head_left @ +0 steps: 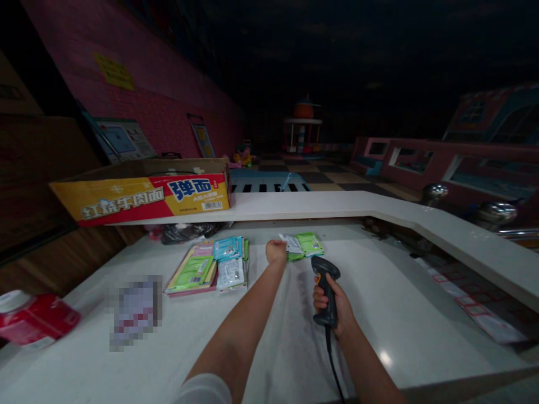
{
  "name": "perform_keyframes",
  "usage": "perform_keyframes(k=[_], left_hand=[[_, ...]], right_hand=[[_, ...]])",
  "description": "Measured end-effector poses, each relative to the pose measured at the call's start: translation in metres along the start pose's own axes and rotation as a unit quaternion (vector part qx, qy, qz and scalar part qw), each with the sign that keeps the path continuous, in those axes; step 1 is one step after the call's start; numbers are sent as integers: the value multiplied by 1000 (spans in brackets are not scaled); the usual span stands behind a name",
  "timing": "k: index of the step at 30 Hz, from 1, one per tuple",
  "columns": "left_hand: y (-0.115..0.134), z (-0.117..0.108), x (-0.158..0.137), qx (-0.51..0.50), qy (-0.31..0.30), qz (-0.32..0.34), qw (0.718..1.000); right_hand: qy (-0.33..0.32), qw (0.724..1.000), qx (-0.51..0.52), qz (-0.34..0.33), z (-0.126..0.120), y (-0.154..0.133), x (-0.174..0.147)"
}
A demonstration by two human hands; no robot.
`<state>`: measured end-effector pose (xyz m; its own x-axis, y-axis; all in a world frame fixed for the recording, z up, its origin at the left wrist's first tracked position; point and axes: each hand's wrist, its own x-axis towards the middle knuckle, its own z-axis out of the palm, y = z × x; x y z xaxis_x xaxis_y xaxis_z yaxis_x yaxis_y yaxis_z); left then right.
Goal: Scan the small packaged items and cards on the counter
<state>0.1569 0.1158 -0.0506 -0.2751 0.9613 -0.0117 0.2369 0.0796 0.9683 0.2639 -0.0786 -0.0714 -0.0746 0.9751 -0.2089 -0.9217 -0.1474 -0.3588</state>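
My right hand (343,308) is wrapped round the handle of a black barcode scanner (326,292), its cable running down toward me. Farther out, my left hand (275,252) is closed at the edge of a small silver packet (290,243) and appears to grip it; its fingertips are partly hidden. Beside that packet lies a green packet (310,243), to the left of and beyond the scanner's head. Left of my left forearm are stacked flat packets: a green one (193,271), a blue one (227,247) and a silver-white one (231,273).
A red bottle with a white cap (36,318) lies at the left of the white counter (404,297). A yellow-and-red cardboard box (155,196) stands on the raised ledge (303,203). Papers (475,306) lie at the right; a blurred patch (137,311) covers something at left.
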Motion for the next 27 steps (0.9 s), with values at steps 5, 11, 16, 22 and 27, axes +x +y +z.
perform_keyframes(k=[5, 11, 16, 22, 27], left_hand=[[-12, -22, -8, 136, -44, 100, 985], [-21, -30, -29, 241, -115, 284, 921], [-16, -22, -27, 243, -127, 292, 916], [-13, -24, -27, 217, -122, 306, 919], [-1, -48, -44, 264, -125, 328, 898]], right_hand=[[7, 1000, -7, -4, 0, -1, 1], [11, 1000, -12, 3, 1, -1, 1], [12, 1000, -8, -6, 1, -1, 0], [13, 1000, -14, 1, 2, -2, -1], [21, 1000, -16, -2, 3, -2, -5]])
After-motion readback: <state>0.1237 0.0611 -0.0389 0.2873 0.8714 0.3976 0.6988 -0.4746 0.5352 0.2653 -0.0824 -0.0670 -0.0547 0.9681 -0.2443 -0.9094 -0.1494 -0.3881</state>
